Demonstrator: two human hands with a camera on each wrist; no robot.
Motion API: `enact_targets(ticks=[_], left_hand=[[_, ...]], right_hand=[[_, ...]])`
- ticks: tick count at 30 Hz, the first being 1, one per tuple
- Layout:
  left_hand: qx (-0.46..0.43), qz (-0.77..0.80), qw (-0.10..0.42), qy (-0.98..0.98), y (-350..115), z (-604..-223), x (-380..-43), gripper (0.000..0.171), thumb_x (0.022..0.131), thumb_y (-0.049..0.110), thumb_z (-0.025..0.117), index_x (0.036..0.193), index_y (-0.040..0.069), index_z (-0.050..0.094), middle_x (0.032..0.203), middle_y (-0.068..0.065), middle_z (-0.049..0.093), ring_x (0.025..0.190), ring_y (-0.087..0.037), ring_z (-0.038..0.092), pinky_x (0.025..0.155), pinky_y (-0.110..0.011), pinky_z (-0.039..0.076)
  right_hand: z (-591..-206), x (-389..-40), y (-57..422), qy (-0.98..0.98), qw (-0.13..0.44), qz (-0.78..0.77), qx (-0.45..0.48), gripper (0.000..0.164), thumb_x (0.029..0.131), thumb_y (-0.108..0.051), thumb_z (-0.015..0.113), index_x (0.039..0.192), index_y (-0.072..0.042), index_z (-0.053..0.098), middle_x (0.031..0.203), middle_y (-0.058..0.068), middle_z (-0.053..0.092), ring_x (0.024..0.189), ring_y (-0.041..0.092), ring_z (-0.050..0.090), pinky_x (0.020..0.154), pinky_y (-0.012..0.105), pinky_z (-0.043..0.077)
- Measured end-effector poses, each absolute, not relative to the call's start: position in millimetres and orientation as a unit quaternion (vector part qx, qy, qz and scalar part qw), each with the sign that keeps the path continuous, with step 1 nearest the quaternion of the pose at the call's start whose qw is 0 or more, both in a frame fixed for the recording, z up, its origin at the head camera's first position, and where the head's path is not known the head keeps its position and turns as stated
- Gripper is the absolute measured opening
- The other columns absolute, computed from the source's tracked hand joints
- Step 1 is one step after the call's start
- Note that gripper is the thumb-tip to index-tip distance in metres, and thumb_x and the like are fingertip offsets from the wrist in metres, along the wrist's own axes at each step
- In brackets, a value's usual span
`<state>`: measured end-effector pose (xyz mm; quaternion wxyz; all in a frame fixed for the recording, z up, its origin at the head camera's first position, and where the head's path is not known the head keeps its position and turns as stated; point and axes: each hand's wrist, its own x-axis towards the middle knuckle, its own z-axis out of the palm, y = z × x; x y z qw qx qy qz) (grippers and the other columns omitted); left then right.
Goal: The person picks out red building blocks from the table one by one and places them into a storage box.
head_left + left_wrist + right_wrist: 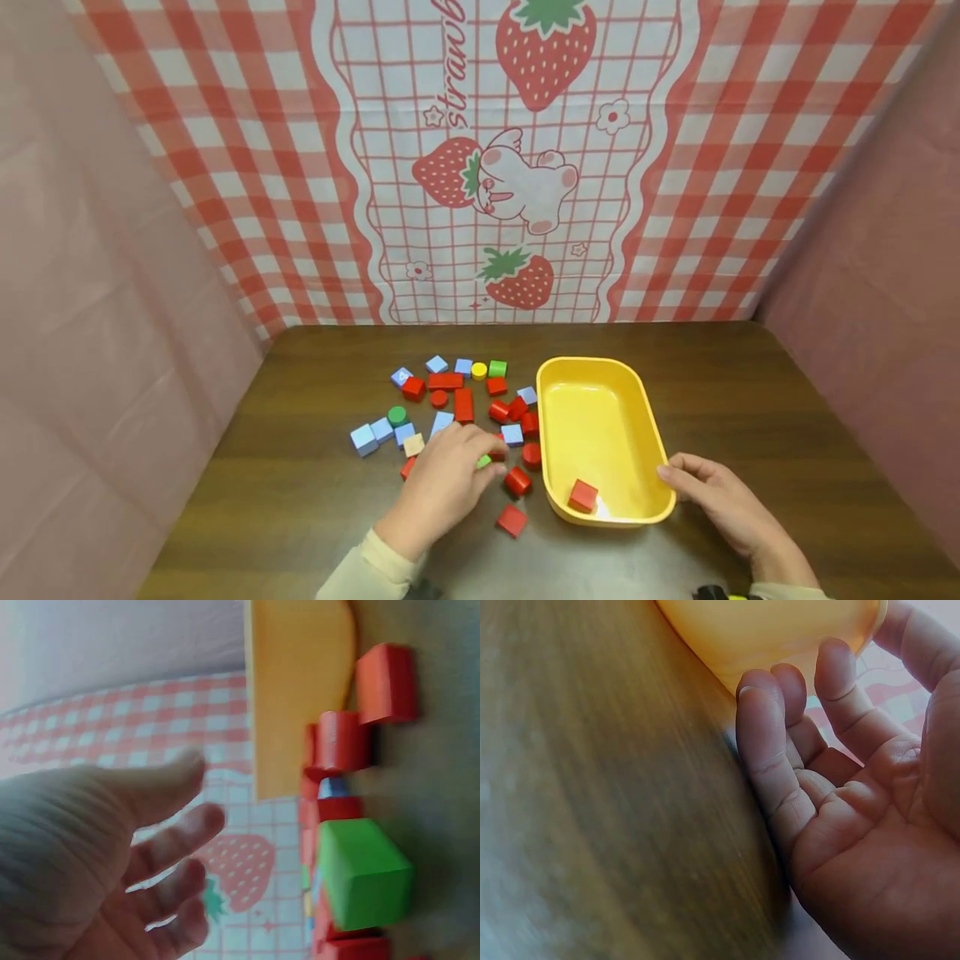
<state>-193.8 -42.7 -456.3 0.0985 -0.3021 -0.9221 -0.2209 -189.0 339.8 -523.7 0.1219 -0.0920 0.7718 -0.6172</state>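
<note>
My left hand (447, 479) hovers over a spread of toy blocks, thumb and fingers apart and loosely bent, with nothing between them. Closest to it are a green block (364, 874), partly hidden by the hand in the head view, and a red cylinder (517, 481). At the right side, my right hand (723, 504) pinches the rim of a yellow plastic tub (600, 433), the thumb over the edge and fingers against the outer wall. One red block (582, 496) lies inside the tub, near its front left corner. Another red block (512, 521) rests on the table left of the tub.
Several red, blue, green and yellow blocks lie left of the tub, among them a long red block (446, 381), a green cylinder (397, 416) and a light blue cube (363, 440). Behind the brown table (300, 400) hangs a checked strawberry cloth (285, 125).
</note>
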Motion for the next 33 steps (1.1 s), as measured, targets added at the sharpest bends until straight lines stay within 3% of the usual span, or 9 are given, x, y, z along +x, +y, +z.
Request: enact_targets(ticks=[7, 12, 15, 22, 29, 33], left_hand=[[-0.356, -0.136, -0.056, -0.923, -23, -479, -172, 0.023, 0.082, 0.040, 0.079, 0.101, 0.027, 0.077, 0.087, 0.011, 0.060, 0.077, -0.006, 0.047, 0.069, -0.024, 0.045], [-0.347, -0.111, -0.075, -0.928, -12, -491, -167, 0.017, 0.082, 0.026, 0.081, 0.097, 0.028, 0.075, 0.087, 0.010, 0.058, 0.075, -0.005, 0.048, 0.067, -0.023, 0.049], [-0.341, -0.117, -0.060, -0.931, -12, -493, -167, 0.014, 0.084, 0.020, 0.080, 0.096, 0.025, 0.074, 0.086, 0.009, 0.061, 0.075, -0.005, 0.051, 0.067, -0.023, 0.052], [-0.349, -0.095, -0.024, -0.932, -13, -481, -165, 0.014, 0.084, 0.024, 0.080, 0.096, 0.022, 0.072, 0.082, 0.008, 0.063, 0.074, -0.007, 0.053, 0.067, -0.026, 0.049], [-0.400, -0.147, 0.060, -0.902, 4, -453, -167, 0.032, 0.092, 0.033, 0.070, 0.122, 0.024, 0.062, 0.111, 0.012, 0.061, 0.098, -0.004, 0.050, 0.084, -0.024, 0.049], [-0.428, -0.136, 0.122, -0.885, 18, -457, -172, 0.032, 0.093, 0.029, 0.069, 0.124, 0.025, 0.060, 0.112, 0.011, 0.061, 0.100, -0.004, 0.051, 0.080, -0.022, 0.047]], right_hand=[[-525, -188, 344, 0.771, 0.124, -0.618, -0.085, 0.027, 0.104, -0.013, 0.047, 0.102, 0.011, 0.059, 0.090, 0.016, 0.066, 0.090, 0.023, 0.057, 0.079, 0.029, 0.044], [-528, -188, 343, 0.774, 0.125, -0.614, -0.084, 0.027, 0.104, -0.013, 0.047, 0.102, 0.010, 0.059, 0.090, 0.017, 0.066, 0.091, 0.024, 0.056, 0.080, 0.029, 0.043], [-528, -189, 343, 0.775, 0.122, -0.614, -0.086, 0.027, 0.104, -0.013, 0.048, 0.101, 0.010, 0.059, 0.089, 0.018, 0.065, 0.089, 0.024, 0.056, 0.079, 0.029, 0.043], [-527, -191, 341, 0.773, 0.119, -0.617, -0.089, 0.026, 0.104, -0.014, 0.048, 0.101, 0.010, 0.060, 0.088, 0.016, 0.065, 0.086, 0.023, 0.057, 0.075, 0.029, 0.046], [-524, -190, 343, 0.773, 0.125, -0.617, -0.072, 0.026, 0.104, -0.016, 0.049, 0.100, 0.008, 0.059, 0.086, 0.009, 0.064, 0.084, 0.020, 0.056, 0.074, 0.030, 0.045], [-524, -189, 342, 0.772, 0.131, -0.618, -0.066, 0.026, 0.104, -0.017, 0.049, 0.101, 0.008, 0.059, 0.087, 0.009, 0.065, 0.085, 0.020, 0.057, 0.075, 0.030, 0.046]])
